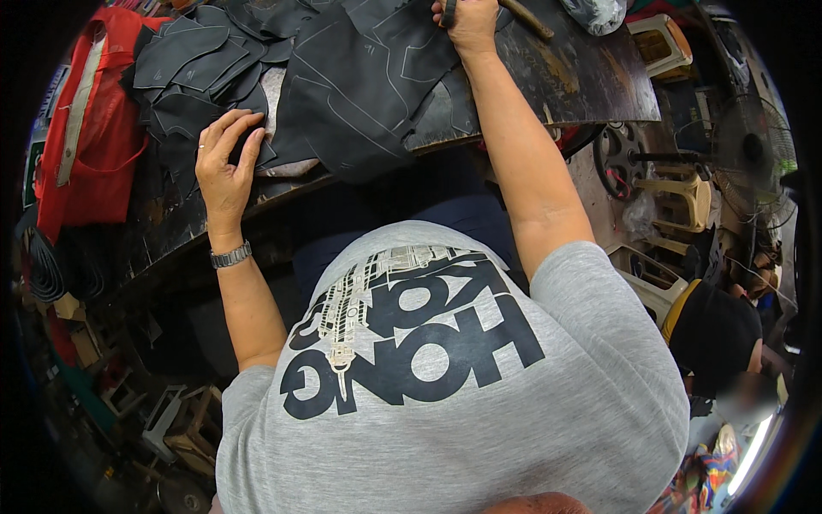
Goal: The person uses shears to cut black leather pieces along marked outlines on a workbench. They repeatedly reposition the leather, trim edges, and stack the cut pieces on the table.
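Note:
My left hand (225,167) is open, fingers loosely bent and thumb apart. Its fingertips rest by the edge of a heap of black cut pieces (184,60) with pale outlines. To its right, a large black sheet (342,94) marked with thin white pattern lines lies on the dark table (591,77) and hangs over the front edge. My right hand (473,30), at the upper edge of the view, is closed around a small dark object that I cannot make out. Just right of it lies a curved wooden handle (528,19), partly cut off by the frame.
A red bag (103,128) hangs at the table's left end. A clear plastic bag (597,13) lies at the far right. Beyond the table stand beige plastic stools (676,201), a fan (753,146) and a black handwheel (618,158). Another person (715,334) is at lower right.

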Available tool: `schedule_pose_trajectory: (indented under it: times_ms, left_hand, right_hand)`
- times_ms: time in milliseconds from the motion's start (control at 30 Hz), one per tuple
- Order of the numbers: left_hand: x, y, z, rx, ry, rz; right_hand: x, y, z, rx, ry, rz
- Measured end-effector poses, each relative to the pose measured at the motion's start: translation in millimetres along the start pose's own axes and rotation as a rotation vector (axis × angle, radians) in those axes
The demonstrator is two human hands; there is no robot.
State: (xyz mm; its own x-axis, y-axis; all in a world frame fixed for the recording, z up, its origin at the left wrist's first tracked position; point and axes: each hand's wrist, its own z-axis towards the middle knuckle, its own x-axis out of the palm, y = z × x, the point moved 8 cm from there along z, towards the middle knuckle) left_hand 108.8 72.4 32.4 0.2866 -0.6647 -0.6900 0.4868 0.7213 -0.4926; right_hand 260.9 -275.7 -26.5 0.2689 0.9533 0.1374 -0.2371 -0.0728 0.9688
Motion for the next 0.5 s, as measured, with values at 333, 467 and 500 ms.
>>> schedule_pose_trajectory:
  times_ms: [333,467,500]
  left_hand:
    - [0.6,0.9,-0.4,0.007,-0.009,0.011]
    - [1.5,3.2,-1.1,-0.008,-0.006,0.014]
    - [1.3,3.6,-1.6,-0.002,-0.008,0.013]
  right_hand:
    - [0.7,-1.9,0.4,0.015,-0.003,0.021]
    - [0.1,-2.6,0.9,0.021,-0.002,0.0]
    - [-0.1,-2.4,0.9,0.02,-0.003,-0.01]
